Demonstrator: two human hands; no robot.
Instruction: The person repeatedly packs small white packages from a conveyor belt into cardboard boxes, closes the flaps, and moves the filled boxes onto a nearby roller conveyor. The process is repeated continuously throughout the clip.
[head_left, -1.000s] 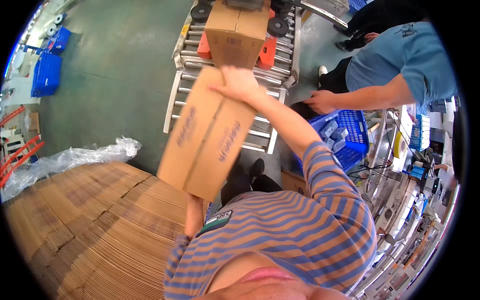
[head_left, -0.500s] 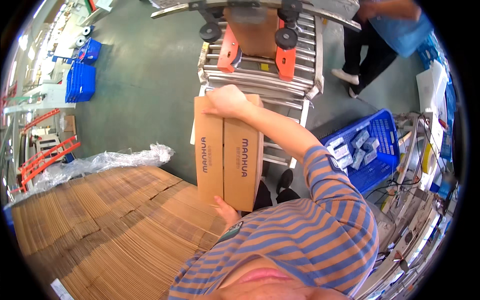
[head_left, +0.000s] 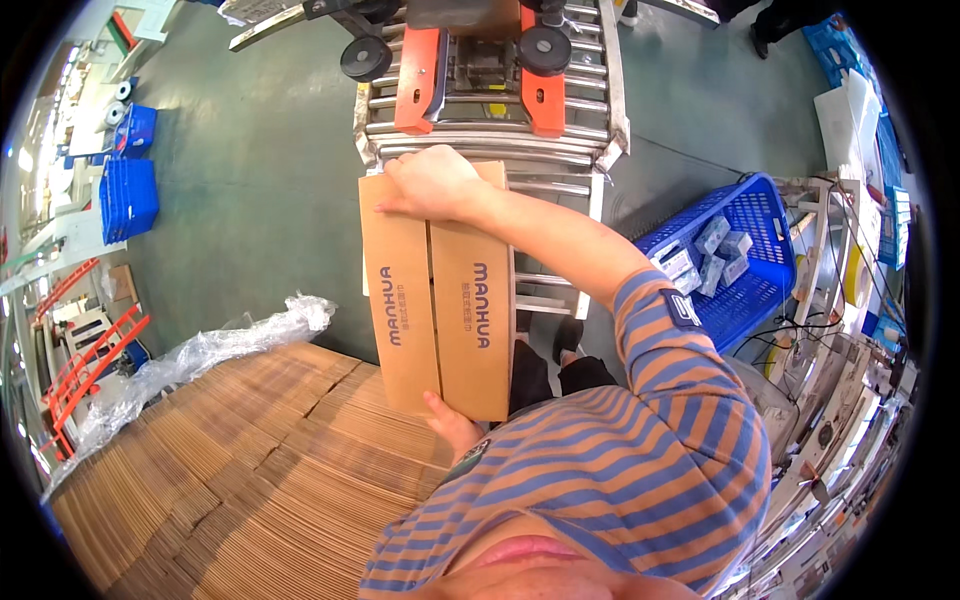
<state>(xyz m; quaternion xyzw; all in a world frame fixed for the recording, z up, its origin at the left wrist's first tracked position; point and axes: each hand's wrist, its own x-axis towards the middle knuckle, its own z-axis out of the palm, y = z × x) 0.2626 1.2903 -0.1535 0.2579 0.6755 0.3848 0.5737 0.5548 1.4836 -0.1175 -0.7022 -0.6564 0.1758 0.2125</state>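
Carton (head_left: 405, 310) mid-frame, swung from tilted to near upright; I hold it, right hand (head_left: 432, 183) over the top end, left hand (head_left: 456, 420) at the bottom. Rollers (head_left: 485, 98) now show between orange guides (head_left: 415, 85) where a box was; way ahead looks freer. Cardboard stack (head_left: 250, 455) lower left, blue basket (head_left: 770, 235) right, green floor (head_left: 250, 190) upper left

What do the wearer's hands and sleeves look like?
The right hand and left hand show no gloves. The right sleeve, striped blue and tan, leaves the forearm bare and bears a dark patch with a pale mark.
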